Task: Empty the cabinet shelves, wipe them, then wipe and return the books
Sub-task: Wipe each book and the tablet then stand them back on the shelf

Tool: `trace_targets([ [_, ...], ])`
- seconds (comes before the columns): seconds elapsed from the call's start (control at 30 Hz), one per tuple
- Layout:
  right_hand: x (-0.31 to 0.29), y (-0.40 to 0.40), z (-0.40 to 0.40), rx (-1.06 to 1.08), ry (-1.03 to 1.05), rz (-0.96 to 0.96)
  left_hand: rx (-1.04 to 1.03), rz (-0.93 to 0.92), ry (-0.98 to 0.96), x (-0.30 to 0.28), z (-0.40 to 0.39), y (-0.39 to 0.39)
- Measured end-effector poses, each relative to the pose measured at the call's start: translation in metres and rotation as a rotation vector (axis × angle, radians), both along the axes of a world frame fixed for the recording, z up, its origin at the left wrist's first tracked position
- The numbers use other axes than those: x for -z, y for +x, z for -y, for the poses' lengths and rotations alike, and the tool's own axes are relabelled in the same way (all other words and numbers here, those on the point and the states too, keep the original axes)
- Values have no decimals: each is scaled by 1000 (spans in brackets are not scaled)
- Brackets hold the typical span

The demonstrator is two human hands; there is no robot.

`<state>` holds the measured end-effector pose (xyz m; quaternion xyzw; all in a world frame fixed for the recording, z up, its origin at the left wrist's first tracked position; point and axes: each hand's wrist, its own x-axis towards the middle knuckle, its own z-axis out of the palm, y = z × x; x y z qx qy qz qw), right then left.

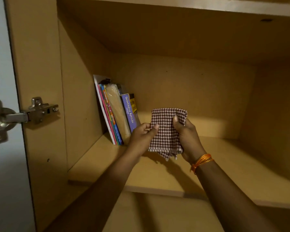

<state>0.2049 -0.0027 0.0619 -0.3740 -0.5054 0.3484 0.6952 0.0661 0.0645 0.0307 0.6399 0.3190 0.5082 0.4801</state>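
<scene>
- Head view: I see a folded checked cloth [167, 131] held up just above the shelf [224, 164], right of the row of books [119, 114] that stands against the cabinet's left wall [79, 97].
- The cloth looks light and limp. I judge it will sag unless taken by an edge or bunched in the palm.
- The books look stiff and thin-spined. They lean, so I would grip them across the spines, several at once.
- My left hand [141, 136] pinches the cloth's left edge between thumb and fingers.
- My right hand [187, 138] is curled around its right side, thumb on the front.
- Right of the books, the shelf is bare.
</scene>
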Motion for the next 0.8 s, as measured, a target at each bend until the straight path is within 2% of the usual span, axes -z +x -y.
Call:
trace_targets([
  [0.2, 20, 5, 68, 128, -134, 51, 13, 135, 123, 8, 45, 22],
  [0.3, 39, 8, 98, 234, -203, -27, 32, 137, 142, 15, 71, 38],
  [0.47, 68, 18, 161, 397, -125, -177, 149, 142, 175, 33, 117, 61],
  [0.63, 91, 27, 237, 533, -55, -178, 323, 105, 206, 49, 176, 77],
  [0.8, 110, 29, 326, 735, -24, -158, 621, 37, 190, 65, 253, 97],
])
